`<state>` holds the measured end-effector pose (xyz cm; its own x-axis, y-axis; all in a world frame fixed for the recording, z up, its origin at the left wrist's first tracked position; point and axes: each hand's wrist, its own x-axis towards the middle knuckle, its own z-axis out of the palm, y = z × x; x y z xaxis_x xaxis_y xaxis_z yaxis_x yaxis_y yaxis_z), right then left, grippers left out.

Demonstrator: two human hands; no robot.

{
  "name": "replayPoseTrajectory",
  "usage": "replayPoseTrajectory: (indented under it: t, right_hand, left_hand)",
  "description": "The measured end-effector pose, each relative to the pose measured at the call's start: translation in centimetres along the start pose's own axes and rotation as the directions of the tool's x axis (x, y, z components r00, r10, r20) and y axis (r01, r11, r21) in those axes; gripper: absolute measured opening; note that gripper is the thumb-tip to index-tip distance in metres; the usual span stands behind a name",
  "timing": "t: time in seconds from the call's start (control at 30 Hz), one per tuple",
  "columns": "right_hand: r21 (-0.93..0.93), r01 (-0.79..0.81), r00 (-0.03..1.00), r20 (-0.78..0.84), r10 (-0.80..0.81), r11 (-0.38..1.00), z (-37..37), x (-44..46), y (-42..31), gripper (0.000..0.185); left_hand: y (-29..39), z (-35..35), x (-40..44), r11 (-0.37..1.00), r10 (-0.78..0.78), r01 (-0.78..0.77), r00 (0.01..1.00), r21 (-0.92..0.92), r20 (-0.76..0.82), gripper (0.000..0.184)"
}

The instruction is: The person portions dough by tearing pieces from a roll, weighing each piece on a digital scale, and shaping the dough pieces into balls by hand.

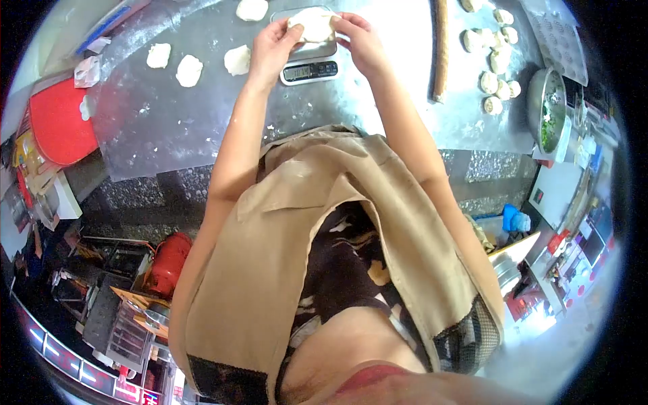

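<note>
Both of my hands hold one pale piece of dough [314,25] by its two sides, over the plate of a small digital scale [309,72]. My left hand [275,46] pinches the left edge, thumb on top. On the right edge, the fingers and thumb of my right hand [361,39] are closed. Whether the dough rests on the scale plate is hard to tell. Left of the scale lie flattened dough pieces, one [237,61] near my left wrist, others [190,71] [158,56] farther left, and one [252,9] at the top edge.
A long wooden rolling pin [441,50] lies on the metal table [169,128] to the right. Beyond it sit several small dough balls [499,59]. At the far right stands a metal bowl [548,111] with green bits inside. A red seat [61,121] is at the left.
</note>
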<state>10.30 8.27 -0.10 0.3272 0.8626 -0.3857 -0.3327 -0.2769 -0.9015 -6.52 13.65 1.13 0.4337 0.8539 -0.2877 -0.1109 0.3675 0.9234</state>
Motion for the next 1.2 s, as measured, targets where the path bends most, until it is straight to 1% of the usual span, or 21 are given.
replayPoseTrajectory:
  t: [0.07,0.13,0.2,0.23,0.3,0.37,0.5,0.67,0.73,0.77,0.8,0.83,0.87,0.9,0.93,1.0,1.03,1.1,1.13,1.17,1.2]
  right_hand:
    - [0.046,0.036,0.999,-0.019,-0.036,0.998,1.2,-2.3,-2.2,0.030]
    - [0.212,0.042,0.994,-0.103,-0.021,0.976,2.5,-4.4,-4.5,0.037]
    - [-0.075,0.325,0.916,-0.223,-0.334,0.943,2.9,-4.5,-4.5,0.047]
    - [-0.085,0.315,0.910,-0.256,-0.326,0.945,2.6,-5.1,-5.3,0.048]
    - [-0.087,0.326,0.898,-0.283,-0.337,0.941,2.5,-6.3,-6.5,0.048]
    - [-0.090,0.465,0.783,-0.423,-0.457,0.881,2.4,-7.1,-7.4,0.046]
    - [0.024,0.389,0.893,-0.257,-0.370,0.921,1.2,-10.4,-9.5,0.049]
    - [0.276,0.229,0.968,-0.170,-0.187,0.934,-0.6,-11.3,-12.2,0.050]
    - [-0.098,0.370,0.922,-0.083,-0.378,0.924,-1.6,-11.4,-13.3,0.050]
    - [-0.315,0.455,0.843,-0.150,-0.516,0.833,-2.4,-10.8,-12.6,0.049]
    - [-0.311,0.473,0.834,-0.142,-0.533,0.824,-2.5,-11.6,-12.7,0.049]
    - [-0.087,0.519,0.852,-0.026,-0.523,0.850,-2.4,-13.2,-12.9,0.050]
    - [0.140,0.504,0.850,0.095,-0.518,0.853,-2.5,-14.5,-12.8,0.050]
    - [0.146,0.562,0.826,-0.045,-0.562,0.814,-1.7,-14.8,-12.5,0.045]
    - [0.149,0.563,0.825,-0.036,-0.565,0.813,-2.4,-14.9,-13.2,0.045]
    - [0.619,0.174,0.929,0.156,-0.337,0.766,-4.3,-14.7,-16.1,0.039]
    - [0.755,0.091,0.890,0.231,-0.393,0.650,-4.4,-14.7,-17.0,0.035]
    - [0.775,0.026,0.885,0.275,-0.375,0.631,-4.1,-16.2,-18.3,0.034]
    - [0.788,-0.037,0.884,0.313,-0.348,0.615,-3.8,-17.1,-18.7,0.034]
    - [0.774,-0.105,0.873,0.372,-0.315,0.624,-3.4,-17.8,-18.8,0.033]
    - [0.770,-0.121,0.864,0.392,-0.315,0.627,-2.8,-18.4,-18.6,0.033]
  left_hand:
    - [1.6,1.1,-1.4,0.995,0.059,-0.055,0.997,-0.087,0.045,0.030]
    - [2.7,2.5,-2.5,0.991,0.119,-0.118,0.993,0.065,-0.002,0.028]
    - [3.5,3.7,-3.5,0.993,0.118,-0.119,0.991,-0.002,0.068,0.026]
    - [4.0,4.6,-4.1,0.990,0.141,-0.142,0.987,0.001,0.075,0.026]
    - [4.8,6.6,-5.4,0.951,0.110,-0.075,0.989,-0.300,0.101,0.025]
    - [4.2,8.8,-5.9,0.943,0.125,-0.139,0.990,-0.301,-0.066,0.034]
    - [4.7,13.2,-6.3,0.898,0.324,-0.384,0.908,-0.217,-0.264,0.044]
    - [8.5,15.8,-7.7,0.896,0.264,-0.328,0.935,-0.298,-0.236,0.048]
    - [9.8,17.0,-8.0,0.828,0.169,-0.326,0.921,-0.457,-0.350,0.051]
    - [9.8,16.6,-7.7,0.845,0.204,-0.368,0.893,-0.388,-0.402,0.046]
    - [9.6,16.6,-7.9,0.838,0.223,-0.385,0.888,-0.387,-0.402,0.046]
    - [9.4,16.7,-8.5,0.870,0.475,-0.491,0.818,0.038,-0.325,0.041]
    - [9.1,16.9,-9.1,0.715,0.654,-0.538,0.740,0.447,-0.156,0.035]
    - [8.9,17.9,-9.7,0.479,0.787,-0.662,0.615,0.577,0.053,0.027]
    - [10.5,18.9,-11.6,0.297,0.833,-0.743,0.509,0.600,0.218,0.028]
    - [10.7,19.8,-13.7,0.647,0.742,-0.732,0.669,0.211,0.043,0.038]
    - [11.1,19.7,-13.5,0.635,0.754,-0.742,0.656,0.216,0.038,0.038]
    - [11.6,19.0,-13.5,0.451,0.890,-0.793,0.361,0.410,-0.279,0.053]
    - [11.8,19.1,-13.5,0.444,0.893,-0.790,0.350,0.423,-0.283,0.053]
    - [12.0,19.4,-13.4,0.637,0.752,-0.771,0.616,0.018,-0.234,0.059]
    - [12.2,19.7,-13.5,0.735,0.590,-0.568,0.805,-0.370,-0.065,0.065]
